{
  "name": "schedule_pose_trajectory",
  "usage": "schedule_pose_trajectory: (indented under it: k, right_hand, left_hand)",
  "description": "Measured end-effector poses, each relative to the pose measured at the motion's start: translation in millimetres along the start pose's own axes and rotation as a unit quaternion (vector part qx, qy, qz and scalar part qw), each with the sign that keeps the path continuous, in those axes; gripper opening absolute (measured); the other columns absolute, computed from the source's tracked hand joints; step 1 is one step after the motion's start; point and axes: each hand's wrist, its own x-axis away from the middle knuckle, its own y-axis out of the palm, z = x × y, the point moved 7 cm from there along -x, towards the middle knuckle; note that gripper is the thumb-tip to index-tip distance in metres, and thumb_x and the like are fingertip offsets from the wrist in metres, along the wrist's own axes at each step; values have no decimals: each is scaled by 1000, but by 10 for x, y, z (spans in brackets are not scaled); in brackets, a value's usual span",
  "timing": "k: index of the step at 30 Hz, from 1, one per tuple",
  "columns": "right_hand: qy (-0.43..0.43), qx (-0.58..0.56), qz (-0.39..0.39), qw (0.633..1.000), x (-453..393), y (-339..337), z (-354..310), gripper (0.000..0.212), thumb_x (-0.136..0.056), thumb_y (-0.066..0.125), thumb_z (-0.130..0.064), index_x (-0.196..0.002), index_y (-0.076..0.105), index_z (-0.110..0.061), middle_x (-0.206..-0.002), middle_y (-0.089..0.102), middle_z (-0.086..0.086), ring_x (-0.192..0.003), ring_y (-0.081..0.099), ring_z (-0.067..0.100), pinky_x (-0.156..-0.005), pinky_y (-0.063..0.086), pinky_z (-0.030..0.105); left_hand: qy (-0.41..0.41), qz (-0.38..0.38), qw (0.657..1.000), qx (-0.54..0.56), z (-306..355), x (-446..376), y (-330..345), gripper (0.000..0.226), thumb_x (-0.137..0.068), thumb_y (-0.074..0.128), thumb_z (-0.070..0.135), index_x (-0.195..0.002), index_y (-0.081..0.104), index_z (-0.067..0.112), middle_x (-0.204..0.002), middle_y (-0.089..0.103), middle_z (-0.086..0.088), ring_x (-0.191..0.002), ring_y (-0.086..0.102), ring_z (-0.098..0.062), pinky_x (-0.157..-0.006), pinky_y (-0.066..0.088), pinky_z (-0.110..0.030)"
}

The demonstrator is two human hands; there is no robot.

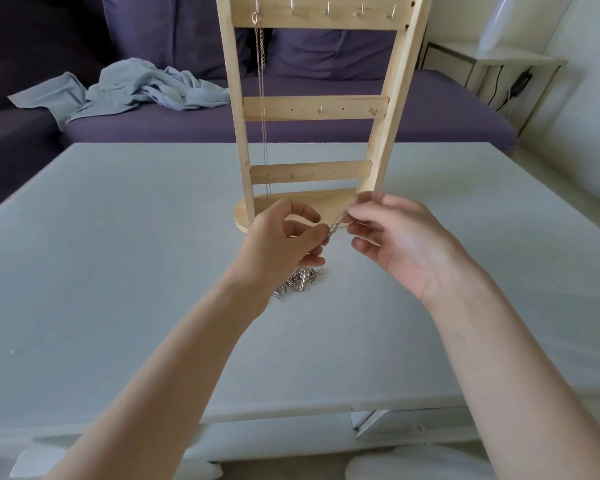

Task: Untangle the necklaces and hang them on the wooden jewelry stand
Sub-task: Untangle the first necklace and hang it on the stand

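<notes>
Left hand [284,237] and right hand [392,237]: each grip pinched one chain [336,225] above tangle [297,282] on worktop [118,254]; stand [312,109] behind held one necklace [262,98].

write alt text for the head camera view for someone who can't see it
A left hand and right hand pinch a thin silver chain above a tangled necklace pile on a pale table. Behind stands a wooden jewelry stand with one hung necklace.

Left hand [284,237] and right hand [392,237] raised, fingertips pinching, forearms extended
</notes>
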Motion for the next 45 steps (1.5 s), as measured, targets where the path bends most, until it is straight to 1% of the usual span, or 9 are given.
schedule_pose_trajectory:
  k: [7, 13, 16, 19, 23, 28, 36, 40, 45]
  right_hand:
    - [45, -171, -40, 983, 10, 101, 84, 17, -89, 48, 1, -76, 48, -10, -62, 52, 4, -57, 53, 16, -44, 39, 18]
    - [-5, 5, -34, 999, 6, 65, 13, 16, -83, 60, 8, -90, 59, -7, -62, 56, 2, -53, 51, 11, -43, 39, 16]
    - [-19, 151, -61, 986, 20, 124, 44, 10, -82, 64, 2, -83, 67, -6, -62, 60, -1, -54, 52, 6, -50, 40, 14]
    - [-27, 212, -51, 976, 25, 101, 15, 9, -82, 66, -2, -76, 69, -7, -58, 61, -3, -52, 52, 5, -47, 38, 13]
    - [-7, 216, -4, 976, 26, 25, 23, 6, -84, 61, -2, -81, 64, -5, -67, 58, 2, -47, 53, 8, -39, 32, 15]
    - [-21, 232, 23, 972, 37, -6, -10, 8, -88, 54, -3, -82, 58, -6, -73, 49, 2, -43, 49, 8, -37, 28, 17]
    - [-57, 203, 14, 977, 70, 3, -137, 11, -89, 56, -5, -80, 62, -6, -73, 55, 3, -38, 44, 10, -35, 22, 17]
    - [-41, 242, -19, 969, 101, 21, -95, 11, -87, 64, -11, -89, 71, -3, -78, 64, 5, -37, 41, 7, -34, 21, 16]
    - [-44, 255, -17, 966, 95, 59, -49, 4, -81, 69, -5, -78, 71, -3, -67, 64, 2, -40, 47, 7, -36, 29, 17]
  left_hand:
    - [0, -21, 1000, 3, -25, -2, 86, 13, -91, 57, 3, -88, 49, 13, -69, 58, -3, -54, 57, -6, -63, 56, -23]
    - [20, 9, 996, 83, 46, 7, -17, 16, -91, 55, 0, -86, 45, 12, -71, 57, -3, -57, 57, -6, -62, 54, -20]
    - [44, 17, 997, 66, 89, 8, -62, 18, -91, 55, 1, -86, 42, 12, -75, 56, -4, -57, 56, -8, -62, 53, -21]
    - [51, 9, 998, 34, 98, 20, -54, 19, -90, 56, -1, -85, 43, 12, -71, 57, -5, -55, 55, -9, -60, 52, -20]
    - [48, -29, 998, -31, 68, 29, 36, 20, -89, 57, 0, -86, 44, 14, -66, 59, -1, -55, 56, -6, -59, 53, -20]
    - [18, -60, 992, -106, -2, 29, 131, 21, -87, 61, 3, -88, 45, 17, -79, 58, -1, -56, 60, -7, -59, 54, -25]
    - [-73, -75, 989, 103, -65, 44, 32, 17, -87, 62, 5, -95, 52, 15, -77, 65, 2, -63, 63, -10, -57, 52, -20]
    - [-55, -49, 993, 93, -20, 32, -60, 18, -86, 62, 4, -95, 51, 14, -77, 67, 2, -69, 66, -11, -60, 53, -21]
    - [12, -20, 999, -33, 69, 28, -44, 22, -85, 62, -2, -91, 49, 15, -73, 66, -2, -61, 64, -6, -61, 55, -20]
